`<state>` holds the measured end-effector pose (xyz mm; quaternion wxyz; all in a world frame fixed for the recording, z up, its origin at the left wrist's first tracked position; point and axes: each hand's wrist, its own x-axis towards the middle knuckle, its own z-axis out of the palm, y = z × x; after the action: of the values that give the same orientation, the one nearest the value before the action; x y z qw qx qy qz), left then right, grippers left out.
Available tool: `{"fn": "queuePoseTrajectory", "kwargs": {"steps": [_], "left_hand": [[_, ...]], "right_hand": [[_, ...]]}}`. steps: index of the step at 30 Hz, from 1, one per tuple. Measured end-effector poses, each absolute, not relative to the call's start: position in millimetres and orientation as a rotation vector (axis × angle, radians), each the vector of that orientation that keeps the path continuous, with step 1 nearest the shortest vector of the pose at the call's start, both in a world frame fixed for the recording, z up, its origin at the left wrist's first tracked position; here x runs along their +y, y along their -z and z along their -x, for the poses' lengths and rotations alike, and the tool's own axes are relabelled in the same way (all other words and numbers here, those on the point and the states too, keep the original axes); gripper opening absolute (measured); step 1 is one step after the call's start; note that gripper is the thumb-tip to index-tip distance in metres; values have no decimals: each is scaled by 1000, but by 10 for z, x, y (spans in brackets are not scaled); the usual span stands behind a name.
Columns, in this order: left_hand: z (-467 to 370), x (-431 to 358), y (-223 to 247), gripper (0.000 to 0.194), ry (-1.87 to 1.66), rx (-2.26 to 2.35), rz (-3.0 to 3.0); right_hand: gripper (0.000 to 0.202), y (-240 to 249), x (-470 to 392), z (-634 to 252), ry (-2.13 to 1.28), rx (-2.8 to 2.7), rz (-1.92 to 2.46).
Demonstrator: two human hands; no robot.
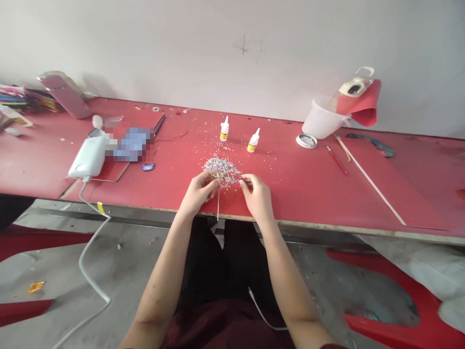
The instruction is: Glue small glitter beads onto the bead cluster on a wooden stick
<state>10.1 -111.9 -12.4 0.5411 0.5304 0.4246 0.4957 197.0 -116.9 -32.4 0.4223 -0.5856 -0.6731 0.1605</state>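
Red tabletop [308, 189]: left hand [199, 190] holding stick [218, 206], two bottles [224, 129] [253, 140], their yellow labels [224, 137] [251, 147] unreadable.

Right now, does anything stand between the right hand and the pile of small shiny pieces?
Nothing visible does: the right hand is at the near right edge of the pile. Two white bottles stand beyond it, and the left hand, holding a thin stick, is at its near left.

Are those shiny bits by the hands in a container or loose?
Loose: the shiny bits lie in a heap on the red table, with strays scattered about, and no container walls show around the heap.
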Motion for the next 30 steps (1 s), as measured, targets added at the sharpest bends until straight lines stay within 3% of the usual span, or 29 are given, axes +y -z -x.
{"fn": "queuePoseTrajectory", "kwargs": {"steps": [30], "left_hand": [[-81, -1146, 126, 7, -1203, 950, -1235]], "right_hand": [[10, 255, -1224, -1967, -308, -1965, 1378]]}}
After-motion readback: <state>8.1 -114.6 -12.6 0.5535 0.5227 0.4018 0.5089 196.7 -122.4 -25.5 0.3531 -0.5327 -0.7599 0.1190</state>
